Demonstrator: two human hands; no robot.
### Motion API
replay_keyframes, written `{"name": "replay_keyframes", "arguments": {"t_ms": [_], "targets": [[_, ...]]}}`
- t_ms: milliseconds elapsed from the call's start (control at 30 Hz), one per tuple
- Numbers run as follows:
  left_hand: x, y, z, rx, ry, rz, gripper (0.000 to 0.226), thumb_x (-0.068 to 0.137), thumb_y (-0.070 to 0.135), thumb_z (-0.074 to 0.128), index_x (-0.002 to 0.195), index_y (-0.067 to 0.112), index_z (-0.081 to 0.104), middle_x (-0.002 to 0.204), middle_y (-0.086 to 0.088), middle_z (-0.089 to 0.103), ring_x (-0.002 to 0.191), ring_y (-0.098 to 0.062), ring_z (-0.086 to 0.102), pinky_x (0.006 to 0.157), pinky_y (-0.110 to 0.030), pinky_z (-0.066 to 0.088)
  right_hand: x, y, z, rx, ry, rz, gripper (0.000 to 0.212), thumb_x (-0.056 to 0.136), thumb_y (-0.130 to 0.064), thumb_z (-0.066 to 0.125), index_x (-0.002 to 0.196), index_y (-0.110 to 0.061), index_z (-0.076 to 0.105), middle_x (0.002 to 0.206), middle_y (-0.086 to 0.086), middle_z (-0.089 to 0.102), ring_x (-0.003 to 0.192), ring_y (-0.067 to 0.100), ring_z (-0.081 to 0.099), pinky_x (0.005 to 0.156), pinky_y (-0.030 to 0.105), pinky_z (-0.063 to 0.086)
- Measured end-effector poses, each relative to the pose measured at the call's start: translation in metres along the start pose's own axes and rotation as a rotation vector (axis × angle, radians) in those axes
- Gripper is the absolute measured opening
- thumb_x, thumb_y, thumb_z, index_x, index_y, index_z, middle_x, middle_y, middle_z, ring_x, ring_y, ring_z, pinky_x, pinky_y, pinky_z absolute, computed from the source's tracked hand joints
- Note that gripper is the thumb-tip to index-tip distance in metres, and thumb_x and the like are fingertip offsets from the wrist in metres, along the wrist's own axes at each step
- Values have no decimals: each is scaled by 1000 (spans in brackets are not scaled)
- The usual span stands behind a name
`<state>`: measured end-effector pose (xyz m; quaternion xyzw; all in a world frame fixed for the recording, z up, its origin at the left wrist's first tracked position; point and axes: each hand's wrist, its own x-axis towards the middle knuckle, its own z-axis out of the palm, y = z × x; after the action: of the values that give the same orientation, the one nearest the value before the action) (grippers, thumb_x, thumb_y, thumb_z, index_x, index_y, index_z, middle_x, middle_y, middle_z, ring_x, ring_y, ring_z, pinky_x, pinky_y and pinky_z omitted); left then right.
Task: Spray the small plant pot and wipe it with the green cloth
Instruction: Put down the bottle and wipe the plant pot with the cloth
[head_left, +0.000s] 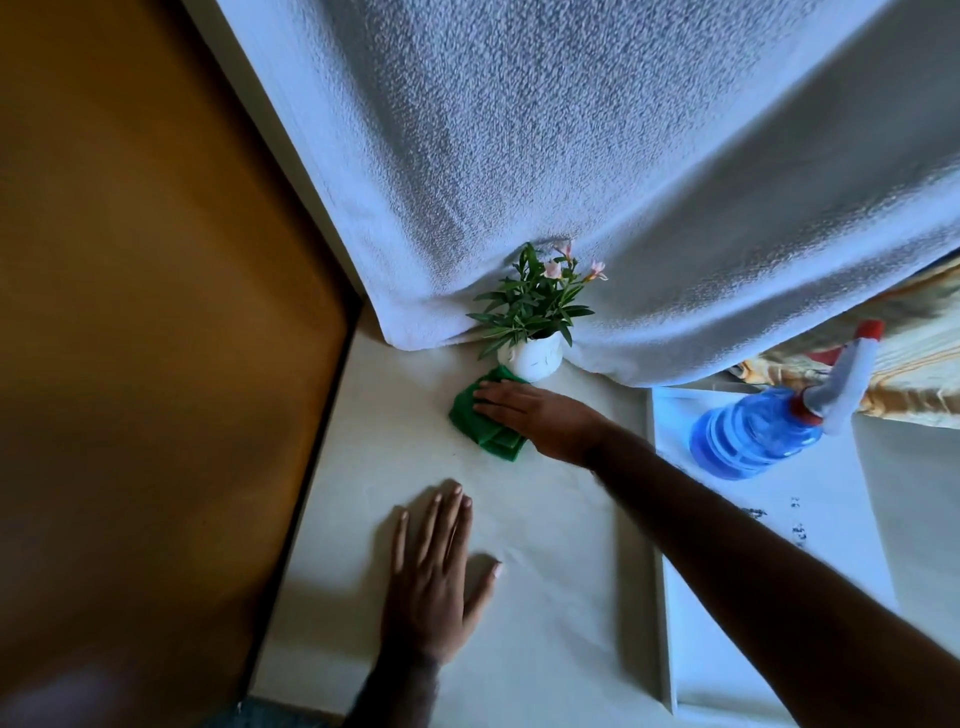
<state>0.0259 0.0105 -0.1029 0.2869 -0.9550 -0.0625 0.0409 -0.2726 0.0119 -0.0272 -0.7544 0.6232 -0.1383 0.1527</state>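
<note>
A small white plant pot (531, 358) with green leaves and pink flowers stands at the back of the white table (561, 545), against a hanging white curtain. Just in front of it lies the folded green cloth (478, 421), touching the pot's base. My right hand (535, 415) lies flat on the cloth, fingers pointing left. My left hand (436, 577) rests palm down on the table nearer to me, fingers spread, holding nothing. A blue spray bottle (753, 431) with a white and red trigger head stands at the right.
The white curtain (571, 182) hangs over the table's back edge. A brown wooden surface (145, 312) fills the left side beyond the table's edge. A patterned yellow cloth (909, 353) shows behind the bottle. A raised white ledge (660, 519) runs along the right.
</note>
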Motion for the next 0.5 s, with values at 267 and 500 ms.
{"name": "replay_keyframes", "arguments": {"t_ms": [267,500], "targets": [[-2,-2,-1,1,4,2,85,100,66,45,166,15,25,177,-4,23,163,-24,22,128,-62,28,-9,-4,-22,-249,231,-183,37,105,-1,40,132,0,66,141,15,64,136,35,55,118,42,38],[0,-2,-2,15,13,12,85,100,65,45,166,15,26,177,-6,24,163,-24,22,127,-63,28,-17,21,-34,-247,177,-222,37,100,3,44,128,3,68,140,21,63,133,38,57,114,50,43]]}}
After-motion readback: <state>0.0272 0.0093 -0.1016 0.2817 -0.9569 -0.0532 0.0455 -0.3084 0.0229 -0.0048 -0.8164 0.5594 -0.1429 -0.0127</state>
